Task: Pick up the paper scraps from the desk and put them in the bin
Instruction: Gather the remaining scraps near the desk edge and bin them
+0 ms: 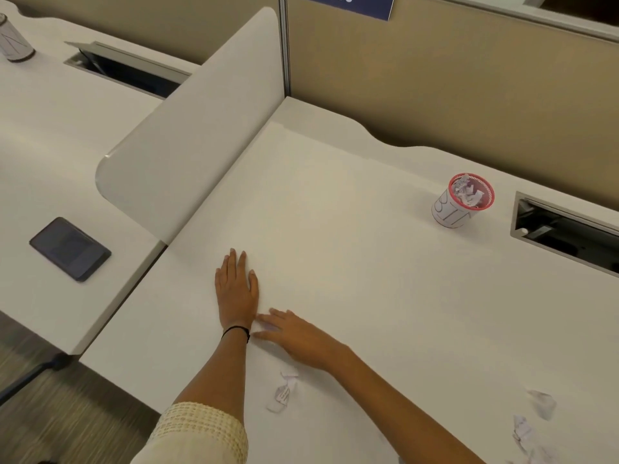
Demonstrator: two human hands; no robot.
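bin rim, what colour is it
Pinkish red, circling the top of the white bin; the head view shows it.

We find the bin (464,204) standing far back on the right of the worktop (335,229), with paper scraps (467,193) inside it and a cable hatch (566,227) just to its right. Behind both runs the partition wall (435,78). A divider panel (191,128) stands along the worktop's left edge. Beyond it lies the neighbouring desk (50,145), carrying a tablet (70,248) near its front and a cup (15,40) at its far back left. Towards our front edge the left grip (236,293) lies flat on the worktop, with the right grip (298,339) just beside it to the right. A loose scrap (284,391) lies between the forearms, and further scraps (542,404) lie at the front right.
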